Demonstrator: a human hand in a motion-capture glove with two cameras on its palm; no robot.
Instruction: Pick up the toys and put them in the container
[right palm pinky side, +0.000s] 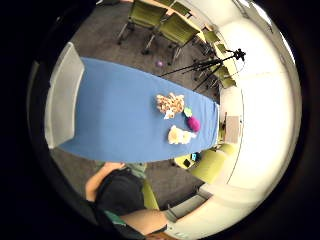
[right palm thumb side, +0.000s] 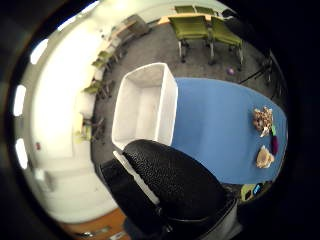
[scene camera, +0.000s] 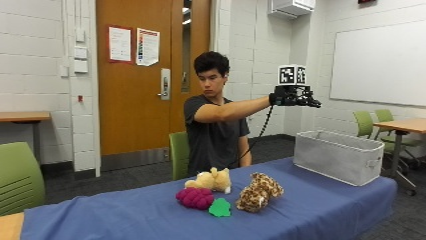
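Toys numbered four in the outside view, grouped near the table's middle: one cream plush (scene camera: 212, 179), one spotted plush (scene camera: 259, 191), one magenta knobbly toy (scene camera: 195, 198) and one flat green piece (scene camera: 219, 207). One grey container (scene camera: 338, 156) stood well apart from them at the end of the blue table (scene camera: 133, 215). The gloved right hand (scene camera: 293, 96) was raised high above the container, holding nothing; its fingers appeared extended. Nothing stood between toys and container.

In the little-finger-side palm view, the same four toys lay together on the blue cloth: spotted plush (right palm pinky side: 169, 105), cream plush (right palm pinky side: 180, 135), magenta toy (right palm pinky side: 194, 123), green piece (right palm pinky side: 188, 112). One tripod (right palm pinky side: 212, 65) and several green chairs (right palm pinky side: 170, 25) stood beyond the table.

In the thumb-side palm view, one open container (right palm thumb side: 146, 106) lay below the palm, interior bare. The black thumb (right palm thumb side: 172, 187) covered the near edge.
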